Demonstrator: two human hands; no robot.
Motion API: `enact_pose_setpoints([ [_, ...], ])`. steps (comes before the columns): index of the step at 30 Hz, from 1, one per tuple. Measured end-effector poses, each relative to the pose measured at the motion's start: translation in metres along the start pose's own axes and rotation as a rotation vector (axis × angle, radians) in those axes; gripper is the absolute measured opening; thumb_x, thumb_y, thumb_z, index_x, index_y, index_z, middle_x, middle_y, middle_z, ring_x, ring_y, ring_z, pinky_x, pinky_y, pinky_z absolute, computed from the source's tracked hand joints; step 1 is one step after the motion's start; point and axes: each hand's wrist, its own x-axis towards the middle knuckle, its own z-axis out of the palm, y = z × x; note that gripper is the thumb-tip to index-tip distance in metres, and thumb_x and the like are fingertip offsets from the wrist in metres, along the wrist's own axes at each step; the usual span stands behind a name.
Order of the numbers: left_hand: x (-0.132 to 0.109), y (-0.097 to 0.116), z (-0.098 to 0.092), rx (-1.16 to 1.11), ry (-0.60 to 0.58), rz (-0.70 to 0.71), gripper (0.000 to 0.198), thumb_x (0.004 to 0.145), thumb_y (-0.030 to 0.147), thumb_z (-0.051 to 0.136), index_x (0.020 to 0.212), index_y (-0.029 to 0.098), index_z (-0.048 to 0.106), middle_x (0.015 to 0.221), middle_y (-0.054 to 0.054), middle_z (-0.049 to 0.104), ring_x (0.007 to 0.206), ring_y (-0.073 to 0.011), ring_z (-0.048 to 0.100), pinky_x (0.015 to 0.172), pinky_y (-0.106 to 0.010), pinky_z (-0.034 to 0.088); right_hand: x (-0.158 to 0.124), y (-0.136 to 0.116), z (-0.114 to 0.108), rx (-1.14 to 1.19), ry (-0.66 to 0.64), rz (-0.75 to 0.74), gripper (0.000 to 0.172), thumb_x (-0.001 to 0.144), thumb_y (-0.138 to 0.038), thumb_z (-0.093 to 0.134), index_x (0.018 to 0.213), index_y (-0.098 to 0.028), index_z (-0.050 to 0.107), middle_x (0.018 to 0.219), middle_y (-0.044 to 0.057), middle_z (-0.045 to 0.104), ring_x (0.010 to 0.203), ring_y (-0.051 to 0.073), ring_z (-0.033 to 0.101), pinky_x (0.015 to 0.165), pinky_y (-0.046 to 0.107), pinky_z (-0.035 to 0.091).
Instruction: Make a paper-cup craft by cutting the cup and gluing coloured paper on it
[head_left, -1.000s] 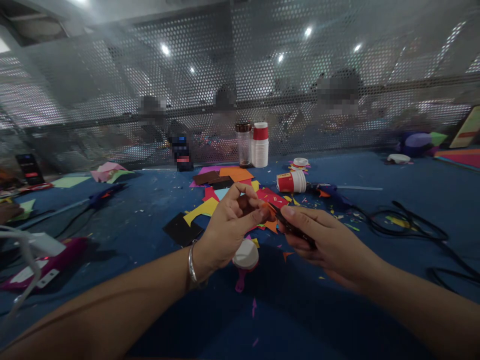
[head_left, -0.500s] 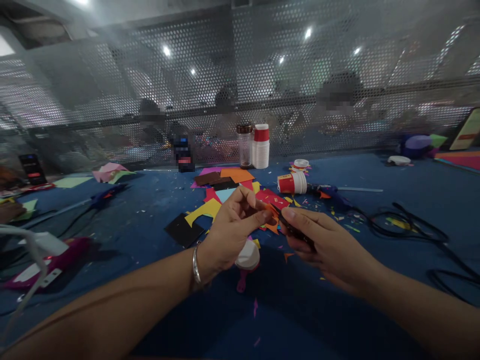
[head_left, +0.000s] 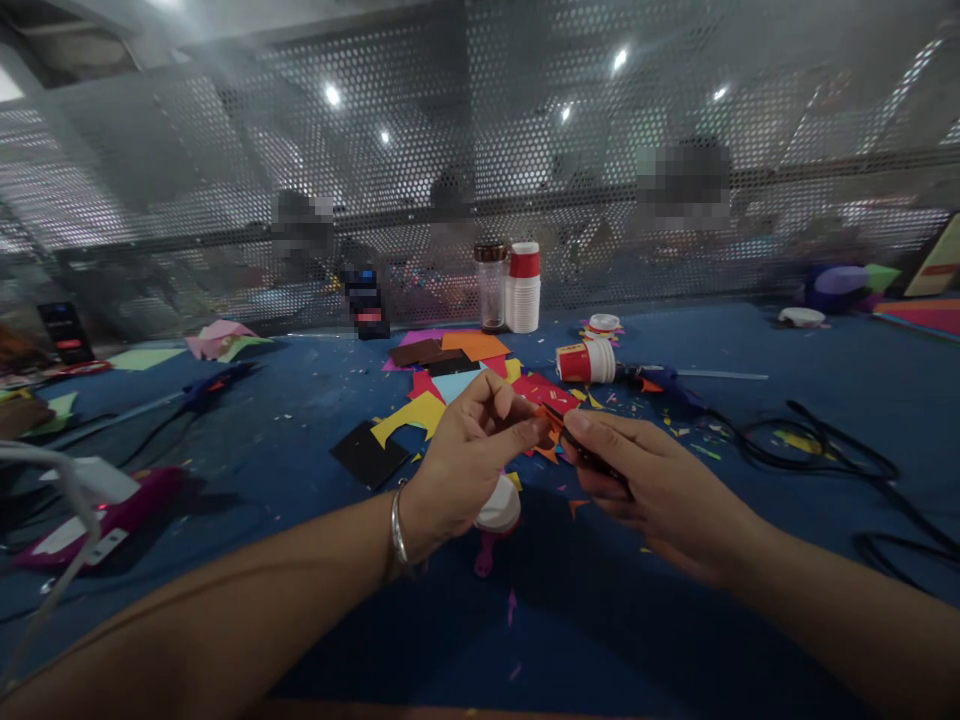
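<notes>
Between thumb and fingers, my left hand [head_left: 480, 450] pinches a small piece of orange paper [head_left: 550, 416]. My right hand [head_left: 637, 465] is closed around a dark, slim tool [head_left: 596, 460] that looks like scissors, its tip at the orange piece. The tool's handle is mostly hidden by my fingers. Below my left hand, a cup with a white top [head_left: 499, 507] stands on the table, partly covered, with a purple piece [head_left: 484, 555] at its near side. Yellow paper [head_left: 411, 417] and black paper [head_left: 367, 455] lie left of my hands.
A red and white cup [head_left: 585, 362] lies on its side near a blue glue gun [head_left: 671, 390], whose black cable [head_left: 795, 465] curls at right. Stacked cups [head_left: 523, 290] and a bottle [head_left: 491, 290] stand behind. A magenta power strip [head_left: 112, 520] is at left.
The view has shifted very slightly. Both hands hold nearly the same pose, with the tool's tip still at the orange paper.
</notes>
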Motion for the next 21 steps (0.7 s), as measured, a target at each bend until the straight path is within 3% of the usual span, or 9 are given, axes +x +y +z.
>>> enact_pose_setpoints([
  [21, 0.0023, -0.0002, -0.0002, 0.034, 0.035, -0.01, 0.041, 0.067, 0.001, 0.073, 0.067, 0.02, 0.036, 0.063, 0.007, 0.058, 0.062, -0.0068, 0.052, 0.064, -0.02, 0.044, 0.0035, -0.001, 0.0002, -0.056, 0.001, 0.018, 0.045, 0.085, -0.062, 0.058, 0.072, -0.019, 0.051, 0.049, -0.01, 0.033, 0.041, 0.004, 0.018, 0.038, 0.019, 0.01],
])
